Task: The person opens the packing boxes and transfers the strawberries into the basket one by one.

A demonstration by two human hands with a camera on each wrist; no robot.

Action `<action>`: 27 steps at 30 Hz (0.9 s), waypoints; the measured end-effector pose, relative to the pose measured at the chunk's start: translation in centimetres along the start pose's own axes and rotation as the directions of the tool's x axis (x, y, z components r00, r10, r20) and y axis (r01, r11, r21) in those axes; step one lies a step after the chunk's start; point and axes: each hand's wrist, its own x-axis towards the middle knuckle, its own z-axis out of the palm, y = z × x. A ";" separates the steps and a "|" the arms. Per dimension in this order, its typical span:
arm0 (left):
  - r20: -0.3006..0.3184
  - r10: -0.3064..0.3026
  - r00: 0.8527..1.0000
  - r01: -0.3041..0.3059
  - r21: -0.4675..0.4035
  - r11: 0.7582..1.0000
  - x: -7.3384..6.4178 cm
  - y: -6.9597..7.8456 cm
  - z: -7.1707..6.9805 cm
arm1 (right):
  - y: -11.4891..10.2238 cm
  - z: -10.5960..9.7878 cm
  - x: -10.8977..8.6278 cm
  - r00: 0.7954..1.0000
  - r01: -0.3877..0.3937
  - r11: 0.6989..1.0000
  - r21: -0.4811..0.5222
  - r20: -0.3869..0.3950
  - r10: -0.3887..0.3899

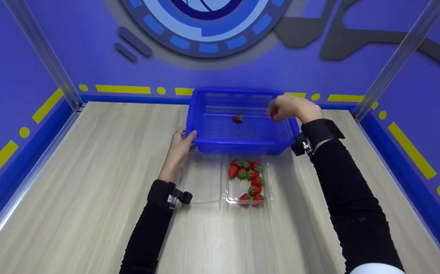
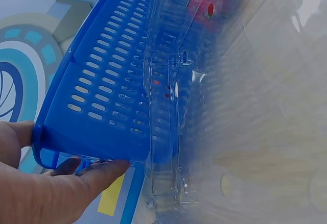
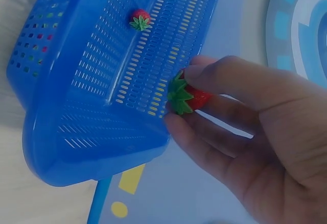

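Note:
A blue perforated basket [image 1: 242, 146] stands at the back of the table, with one strawberry [image 1: 237, 118] on its floor. My left hand [image 1: 180, 150] grips the basket's front left corner, thumb on the rim; in the left wrist view the fingers [image 2: 104, 175] reach under that rim. Over the basket's right end, my right hand [image 1: 290, 107] pinches another strawberry [image 3: 196, 97] between thumb and fingers, green leaves facing outward. In front of the basket lies a clear plastic box [image 1: 239, 203] holding several strawberries [image 1: 256, 182], mostly along its back and right side.
The clear box's lid [image 1: 202, 182] lies open to the left, beside my left forearm. Behind the basket rises a blue patterned wall [image 1: 212, 76], with side walls left and right. Pale wood-look table [image 1: 120, 171] spreads around the things.

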 end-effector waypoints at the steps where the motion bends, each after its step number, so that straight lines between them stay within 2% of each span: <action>1: 0.001 -0.002 1.000 0.002 0.000 1.000 0.0 0.0 0.0 | 0.0 0.0 0.0 1.000 -0.004 1.000 0.004 0.008 0.004; 6: 0.006 -0.003 1.000 0.003 0.006 1.000 0.0 0.0 0.0 | -0.2 -0.1 -0.1 0.998 -0.031 1.000 0.005 0.046 0.031; 16: 0.021 0.006 1.000 -0.005 -0.031 1.000 -0.2 0.1 -0.2 | -1.2 -0.1 -0.1 0.999 0.012 1.000 -0.028 0.040 -0.011; 21: 0.021 0.025 0.999 -0.024 -0.045 0.999 0.1 0.1 -0.1 | -2.2 1.0 -0.7 0.998 0.041 0.996 -0.076 -0.034 -0.043; 27: 0.005 0.026 1.000 -0.026 -0.054 0.998 0.2 0.1 0.0 | -4.5 3.3 -2.7 0.986 0.020 0.998 -0.062 -0.164 -0.030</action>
